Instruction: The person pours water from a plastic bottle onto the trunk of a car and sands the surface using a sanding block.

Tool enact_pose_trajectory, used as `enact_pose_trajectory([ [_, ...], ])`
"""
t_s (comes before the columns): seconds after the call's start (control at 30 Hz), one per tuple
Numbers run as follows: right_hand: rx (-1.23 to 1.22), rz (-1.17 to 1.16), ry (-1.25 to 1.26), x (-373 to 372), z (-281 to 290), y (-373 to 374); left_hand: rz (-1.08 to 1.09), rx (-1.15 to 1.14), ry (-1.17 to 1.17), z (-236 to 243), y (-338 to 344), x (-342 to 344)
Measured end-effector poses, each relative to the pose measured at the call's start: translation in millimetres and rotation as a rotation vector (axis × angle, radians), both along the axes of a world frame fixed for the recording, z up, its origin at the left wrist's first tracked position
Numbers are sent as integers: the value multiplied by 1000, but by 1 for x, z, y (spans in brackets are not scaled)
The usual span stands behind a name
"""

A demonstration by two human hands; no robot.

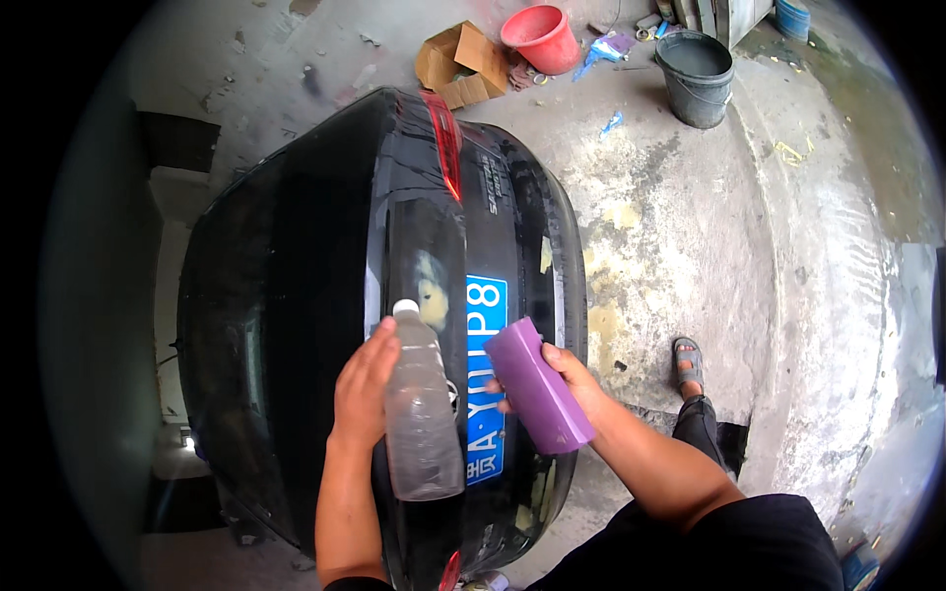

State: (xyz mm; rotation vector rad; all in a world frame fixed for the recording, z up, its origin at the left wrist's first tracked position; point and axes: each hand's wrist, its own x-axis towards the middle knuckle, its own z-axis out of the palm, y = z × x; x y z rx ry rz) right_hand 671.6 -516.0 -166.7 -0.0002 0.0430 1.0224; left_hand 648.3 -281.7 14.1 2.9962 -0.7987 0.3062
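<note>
My left hand [364,389] is closed round a clear plastic bottle [424,424] with a white cap. The bottle is held above the rear of a black car [296,286], its cap end close to a pale, dull patch [432,299] on the boot lid. My right hand [572,379] grips a flat purple sheet [540,394], which looks like sandpaper, perhaps wrapped round a block. Its thumb lies along the right edge, and fingertips show past the left edge. Beneath the sheet is a blue licence plate [487,295], partly covered.
A red tail light [443,143] marks the car's far corner. Beyond stand an open cardboard box [463,59], a red bucket [544,41] and a dark bucket [696,84] holding liquid. My sandalled foot [688,362] rests on stained concrete to the right, near a low step.
</note>
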Motion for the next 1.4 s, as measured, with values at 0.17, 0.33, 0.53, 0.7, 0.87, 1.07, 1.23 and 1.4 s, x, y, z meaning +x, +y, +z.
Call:
enact_pose_trajectory([
  [0.17,346,153,-49,-29,21,-4,-17,287,165,15,-28,-28],
  [0.33,377,176,-13,-45,-3,25,99,284,237,13,-38,-48],
  [0.53,314,130,120,-31,25,19,238,164,155,0,-46,-54],
  [0.7,258,116,189,5,25,9,434,526,156,-11,-45,-50],
  [0.87,-24,105,-32,37,53,5,492,1143,357,-49,-39,-32],
  [1.07,-81,149,7,61,65,-11,585,1237,392,-65,-60,49],
  [1.23,-144,129,-70,59,54,-18,673,1228,179,-97,-42,111],
  [1.4,-143,231,-31,34,34,-25,623,1216,190,-96,-34,99],
])
